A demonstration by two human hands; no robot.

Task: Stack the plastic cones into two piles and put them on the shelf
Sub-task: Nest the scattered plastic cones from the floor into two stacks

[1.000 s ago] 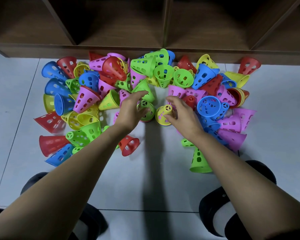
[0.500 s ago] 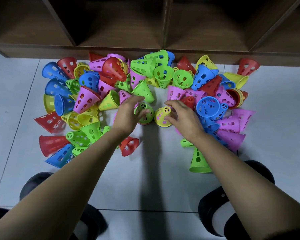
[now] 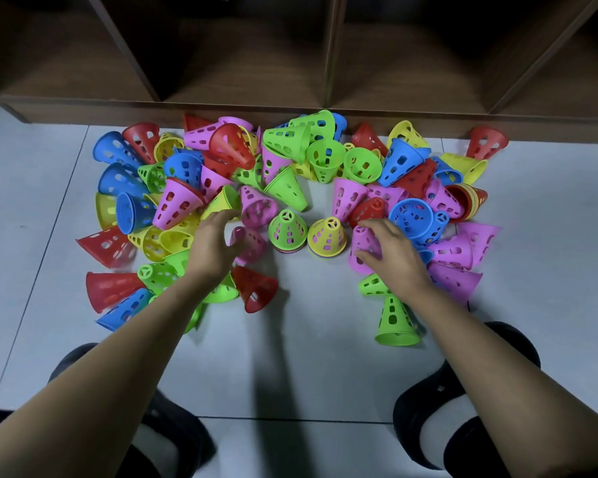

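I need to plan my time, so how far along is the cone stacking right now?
Barely started. Done: two short piles stand on the floor, a green-topped pile and a yellow-topped pile. In hand: the right hand grips a pink cone; the left hand reaches at a second pink cone, grip blurred. Left: dozens of loose cones lie scattered, and no pile is on the shelf yet.
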